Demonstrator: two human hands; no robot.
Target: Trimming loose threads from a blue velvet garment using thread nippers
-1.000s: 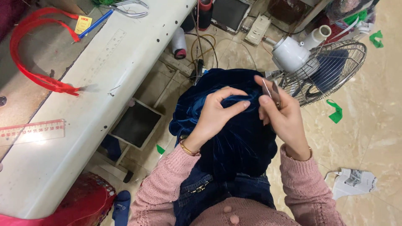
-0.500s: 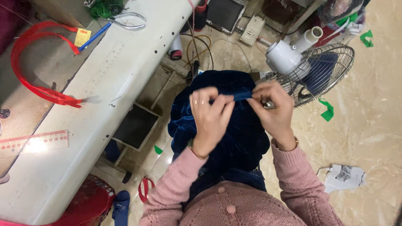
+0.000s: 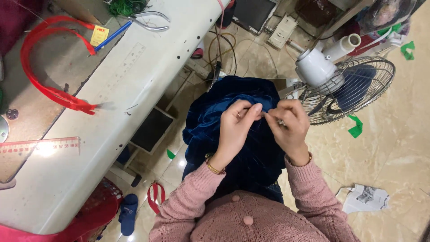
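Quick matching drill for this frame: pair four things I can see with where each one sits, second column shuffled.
Things:
1. dark blue velvet fabric
2. red strap
3. floor fan
4. metal pliers

Places:
A. on the tiled floor, beyond the right hand
B. near the far edge of the white table
C. looped on the grey surface at far left
D. pinched between both hands, left hand included

Pairs: 1-D, 2-C, 3-A, 4-B
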